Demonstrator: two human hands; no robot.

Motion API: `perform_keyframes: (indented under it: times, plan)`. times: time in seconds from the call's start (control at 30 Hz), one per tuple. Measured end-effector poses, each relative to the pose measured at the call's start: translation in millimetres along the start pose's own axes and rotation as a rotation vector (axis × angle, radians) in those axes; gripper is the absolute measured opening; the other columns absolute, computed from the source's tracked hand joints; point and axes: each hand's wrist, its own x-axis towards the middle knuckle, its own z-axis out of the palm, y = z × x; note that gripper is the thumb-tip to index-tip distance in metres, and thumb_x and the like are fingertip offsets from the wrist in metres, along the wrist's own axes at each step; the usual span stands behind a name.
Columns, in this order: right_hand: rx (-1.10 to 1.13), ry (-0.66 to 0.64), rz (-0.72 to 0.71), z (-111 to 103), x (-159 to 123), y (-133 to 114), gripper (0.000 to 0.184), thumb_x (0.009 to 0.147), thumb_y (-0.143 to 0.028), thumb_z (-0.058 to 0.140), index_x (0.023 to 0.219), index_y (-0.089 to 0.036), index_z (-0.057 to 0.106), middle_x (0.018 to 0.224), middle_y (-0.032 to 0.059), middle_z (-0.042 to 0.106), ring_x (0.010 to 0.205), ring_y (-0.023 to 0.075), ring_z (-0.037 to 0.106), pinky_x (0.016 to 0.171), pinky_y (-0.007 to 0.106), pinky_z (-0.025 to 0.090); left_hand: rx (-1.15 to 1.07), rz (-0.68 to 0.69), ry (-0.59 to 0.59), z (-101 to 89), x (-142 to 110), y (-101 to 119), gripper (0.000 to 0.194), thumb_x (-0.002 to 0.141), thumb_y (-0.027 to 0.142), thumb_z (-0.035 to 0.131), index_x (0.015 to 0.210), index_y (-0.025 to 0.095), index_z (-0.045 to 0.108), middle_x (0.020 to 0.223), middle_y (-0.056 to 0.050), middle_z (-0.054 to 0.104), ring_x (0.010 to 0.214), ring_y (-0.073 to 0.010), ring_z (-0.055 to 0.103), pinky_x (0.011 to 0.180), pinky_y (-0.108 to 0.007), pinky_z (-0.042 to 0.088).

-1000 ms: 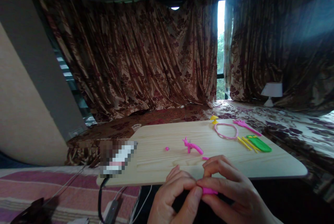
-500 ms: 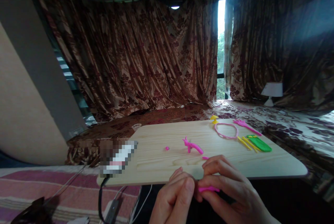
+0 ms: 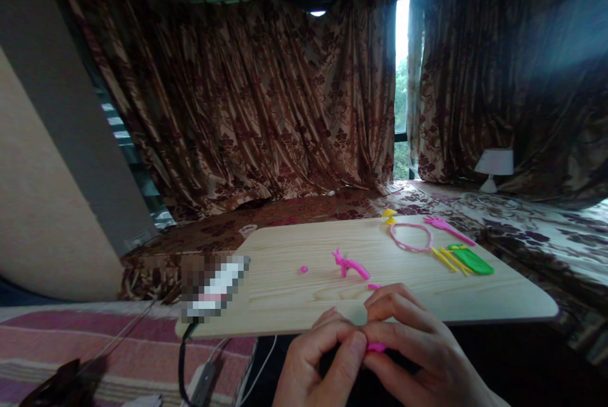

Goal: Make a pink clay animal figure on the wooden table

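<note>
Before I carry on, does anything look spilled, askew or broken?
Nothing on the table looks spilled or broken. The one odd spot is the pixelated item at its left end, too obscured to judge. The pink piece in the right hand is partly hidden by fingers, so I can't check its shape.

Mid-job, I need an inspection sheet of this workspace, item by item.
Surface: wood-grain table, pieces spread out
Job's things: pink piece at the fingers; pink figure, pink ball on the table; green piece farther right
Clutter: blurred-out item, table's left end
Hands: right hand pinches the pink piece; left hand meets it, grip hidden
Cables: black cable hangs at the left
Surroundings: patterned curtains, white lamp
</note>
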Motion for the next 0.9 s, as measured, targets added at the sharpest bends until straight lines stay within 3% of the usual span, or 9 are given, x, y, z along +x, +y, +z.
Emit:
perform_keyframes:
  times: [0.13, 0.3, 0.57, 0.73, 0.9]
  plan:
    - [0.005, 0.029, 0.011, -4.1, -1.3, 0.4, 0.025, 0.076, -0.005, 0.063, 0.098, -0.017, 0.065, 0.081, 0.0057, 0.063, 0.082, 0.0183, 0.057, 0.073, 0.032, 0.054, -0.055, -0.03, -0.019, -3.5, 0.0, -5.4, 0.025, 0.085, 0.029, 0.054, 0.064, 0.018, 0.063, 0.065, 0.0, 0.06, 0.069, -0.0144, 0.058, 0.071, -0.021, 0.046]
    - [0.004, -0.007, 0.026, -8.4, 0.7, -0.4, 0.016, 0.078, -0.006, 0.061, 0.086, -0.018, 0.069, 0.074, 0.0049, 0.063, 0.077, 0.0179, 0.058, 0.07, 0.031, 0.054, -0.098, -0.05, -0.079, -5.4, 0.4, -6.8, 0.029, 0.087, 0.03, 0.052, 0.061, 0.018, 0.056, 0.063, 0.001, 0.053, 0.068, -0.0136, 0.055, 0.074, -0.021, 0.043]
    - [0.032, -0.009, 0.023, -7.8, 0.7, 0.7, 0.018, 0.079, -0.004, 0.06, 0.087, -0.018, 0.069, 0.075, 0.0049, 0.064, 0.081, 0.018, 0.059, 0.074, 0.031, 0.054, -0.064, -0.069, -0.079, -5.8, 1.8, -5.6, 0.03, 0.086, 0.032, 0.052, 0.06, 0.017, 0.055, 0.062, 0.001, 0.052, 0.068, -0.0142, 0.054, 0.073, -0.022, 0.042]
    - [0.041, 0.032, 0.034, -7.2, -1.3, 2.9, 0.037, 0.076, -0.01, 0.066, 0.111, -0.019, 0.062, 0.089, 0.0067, 0.066, 0.088, 0.0203, 0.06, 0.076, 0.033, 0.055, -0.036, -0.095, -0.05, -5.9, 1.4, -2.9, 0.027, 0.085, 0.034, 0.052, 0.065, 0.018, 0.059, 0.068, -0.001, 0.059, 0.071, -0.0156, 0.056, 0.072, -0.022, 0.044]
    - [0.033, 0.001, 0.038, -8.9, 0.9, 1.1, 0.022, 0.079, -0.004, 0.06, 0.092, -0.02, 0.069, 0.077, 0.005, 0.065, 0.081, 0.0186, 0.059, 0.072, 0.032, 0.054, -0.064, -0.059, -0.027, -4.8, 2.5, 1.4, 0.025, 0.083, 0.028, 0.056, 0.06, 0.018, 0.058, 0.061, 0.002, 0.054, 0.068, -0.0138, 0.055, 0.071, -0.02, 0.043]
